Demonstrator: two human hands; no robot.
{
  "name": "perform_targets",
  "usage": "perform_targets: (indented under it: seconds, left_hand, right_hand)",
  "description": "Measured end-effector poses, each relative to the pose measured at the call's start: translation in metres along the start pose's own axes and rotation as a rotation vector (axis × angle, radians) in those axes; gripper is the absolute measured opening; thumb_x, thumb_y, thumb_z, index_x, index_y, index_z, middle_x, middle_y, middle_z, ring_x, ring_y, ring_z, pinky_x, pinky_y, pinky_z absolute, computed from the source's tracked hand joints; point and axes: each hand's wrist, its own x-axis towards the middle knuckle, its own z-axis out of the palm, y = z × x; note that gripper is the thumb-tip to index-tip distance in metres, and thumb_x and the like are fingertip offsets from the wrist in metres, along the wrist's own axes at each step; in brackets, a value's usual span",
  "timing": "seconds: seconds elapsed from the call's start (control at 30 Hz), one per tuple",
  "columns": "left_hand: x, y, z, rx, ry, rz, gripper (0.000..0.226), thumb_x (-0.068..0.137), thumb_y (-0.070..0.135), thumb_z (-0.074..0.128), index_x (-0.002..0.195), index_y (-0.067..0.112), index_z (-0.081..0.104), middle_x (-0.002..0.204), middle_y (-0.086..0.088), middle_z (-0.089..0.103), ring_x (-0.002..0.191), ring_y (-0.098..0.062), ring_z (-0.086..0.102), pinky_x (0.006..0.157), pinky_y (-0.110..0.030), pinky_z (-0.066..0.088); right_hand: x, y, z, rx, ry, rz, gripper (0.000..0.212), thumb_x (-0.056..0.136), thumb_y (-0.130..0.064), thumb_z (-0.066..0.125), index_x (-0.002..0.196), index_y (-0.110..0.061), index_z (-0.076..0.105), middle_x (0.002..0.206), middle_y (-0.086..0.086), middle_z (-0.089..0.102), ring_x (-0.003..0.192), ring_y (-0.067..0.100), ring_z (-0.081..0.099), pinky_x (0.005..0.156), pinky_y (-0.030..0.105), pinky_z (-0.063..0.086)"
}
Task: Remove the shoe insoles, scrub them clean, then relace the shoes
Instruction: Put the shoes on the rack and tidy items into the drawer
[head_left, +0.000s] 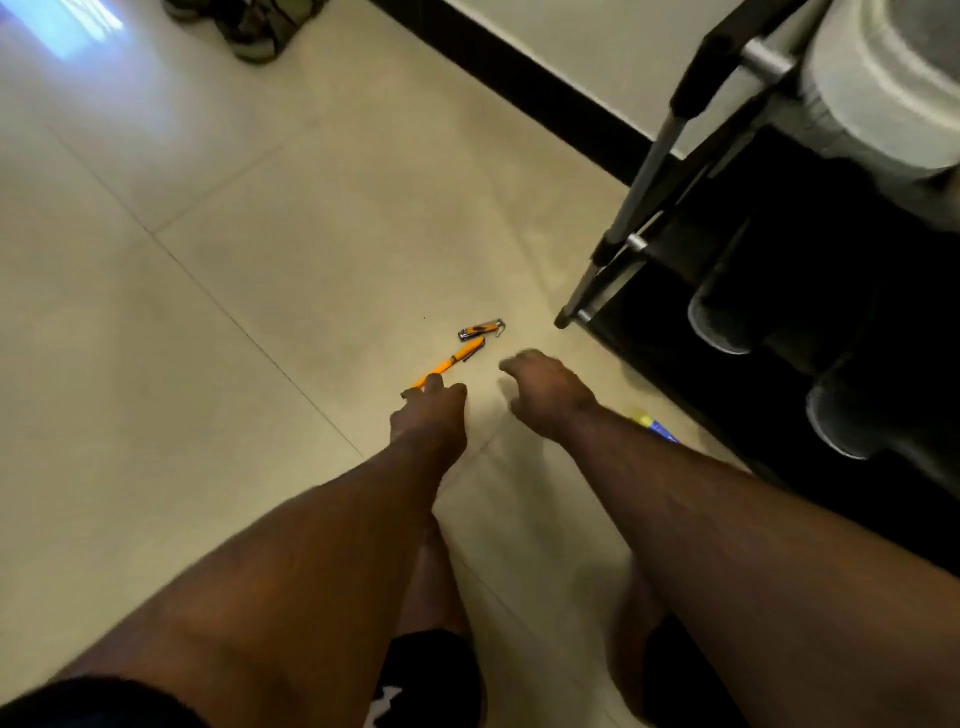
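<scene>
Beige glossy floor tiles carry an orange pen-shaped tool and, just beyond its tip, a small orange-and-black folding clipper. Your left hand reaches down, its fingers curled at the near end of the orange tool; whether they grip it cannot be told. Your right hand hovers nearby, loosely curled, holding nothing. Grey-soled dark shoes sit toe-out on the black metal-framed rack at right.
</scene>
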Motion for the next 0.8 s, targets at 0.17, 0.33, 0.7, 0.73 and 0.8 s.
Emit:
perform_targets:
  seconds: [0.17, 0.33, 0.7, 0.73, 0.8]
  left_hand:
    - [0.030, -0.017, 0.034, 0.003, 0.174, 0.026, 0.024, 0.099, 0.015, 0.050, 0.122, 0.017, 0.054, 0.132, -0.009, 0.042, 0.119, -0.032, 0.037, 0.080, -0.040, 0.051]
    - [0.037, -0.024, 0.046, -0.037, 0.251, 0.054, 0.028, 0.100, 0.017, 0.048, 0.126, 0.016, 0.057, 0.130, -0.009, 0.044, 0.116, -0.031, 0.038, 0.079, -0.034, 0.047]
    - [0.001, 0.008, -0.001, 0.012, 0.174, 0.093, 0.033, 0.095, 0.021, 0.058, 0.127, 0.014, 0.061, 0.135, -0.011, 0.044, 0.122, -0.032, 0.043, 0.085, -0.040, 0.047]
    - [-0.010, 0.019, -0.013, -0.047, 0.172, 0.092, 0.033, 0.094, 0.020, 0.060, 0.126, 0.013, 0.062, 0.137, -0.012, 0.043, 0.121, -0.033, 0.045, 0.086, -0.039, 0.047]
    - [-0.042, 0.044, -0.039, -0.148, 0.191, 0.116, 0.032, 0.092, 0.019, 0.064, 0.123, 0.011, 0.064, 0.139, -0.012, 0.042, 0.118, -0.034, 0.051, 0.086, -0.038, 0.047]
  right_hand:
    - [0.083, -0.008, 0.014, -0.035, 0.102, -0.139, 0.048, 0.092, -0.001, 0.043, 0.136, -0.020, 0.047, 0.137, 0.007, 0.044, 0.117, 0.033, 0.047, 0.093, 0.044, 0.047]
    - [0.123, -0.003, 0.022, -0.230, 0.103, -0.112, 0.031, 0.095, -0.005, 0.046, 0.123, -0.016, 0.055, 0.126, 0.010, 0.048, 0.115, 0.031, 0.046, 0.082, 0.039, 0.044]
    - [0.051, 0.012, -0.004, -0.049, 0.169, 0.149, 0.024, 0.089, -0.003, 0.053, 0.111, -0.010, 0.059, 0.117, 0.013, 0.059, 0.111, 0.033, 0.056, 0.080, 0.036, 0.045]
    - [0.031, 0.013, -0.014, 0.020, 0.174, 0.177, 0.024, 0.088, -0.004, 0.054, 0.110, -0.011, 0.061, 0.115, 0.014, 0.060, 0.109, 0.034, 0.058, 0.080, 0.035, 0.046]
    - [-0.020, 0.017, -0.040, 0.126, 0.199, 0.219, 0.020, 0.088, -0.006, 0.055, 0.105, -0.012, 0.065, 0.111, 0.013, 0.062, 0.104, 0.034, 0.061, 0.080, 0.033, 0.048]
